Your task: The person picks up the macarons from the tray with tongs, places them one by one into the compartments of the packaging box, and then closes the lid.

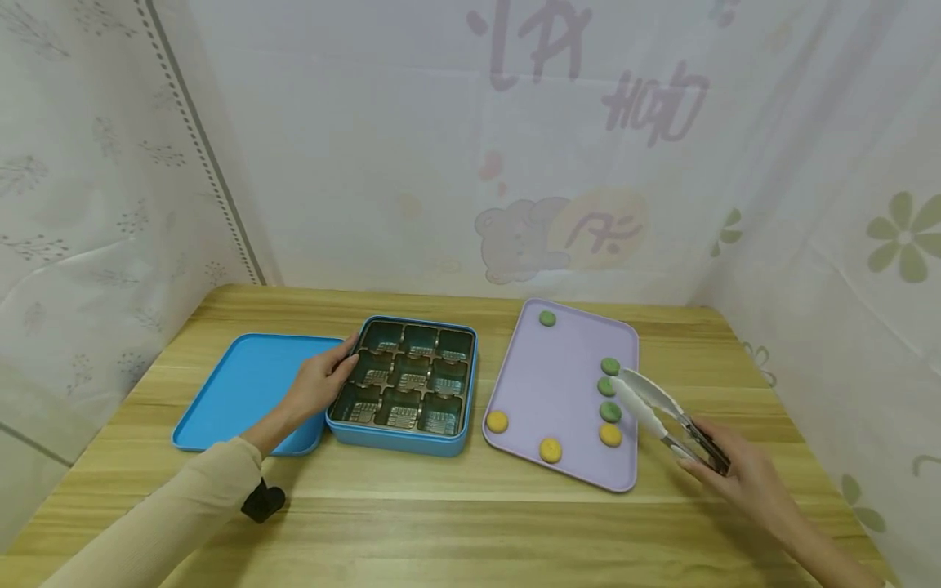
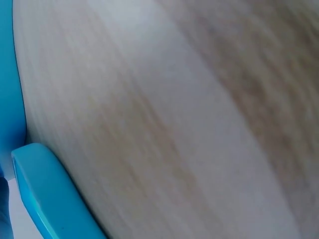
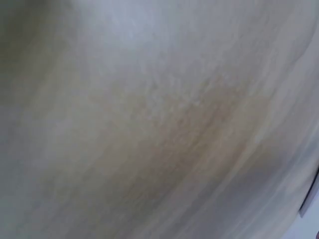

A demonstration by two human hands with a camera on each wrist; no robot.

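Note:
In the head view my left hand [image 1: 321, 384] holds the left rim of a blue box [image 1: 404, 442], its fingers and thumb at the edge. A dark plastic insert [image 1: 409, 372] with several square compartments sits inside the box. My right hand [image 1: 738, 469] grips metal tongs with pale tips [image 1: 654, 412]. Those tips reach over the right edge of a lilac tray [image 1: 547, 371], beside a green macaron [image 1: 606, 386]; whether they touch it I cannot tell. More green macarons [image 1: 610, 412] and yellow macarons [image 1: 550, 450] lie on the tray. Neither wrist view shows its hand's grip clearly.
A blue lid [image 1: 253, 392] lies flat to the left of the box, under my left forearm. Near that sleeve is a small black object [image 1: 263, 500]. Printed cloth [image 1: 367, 163] hangs behind and at both sides of the wooden table [image 1: 441, 523].

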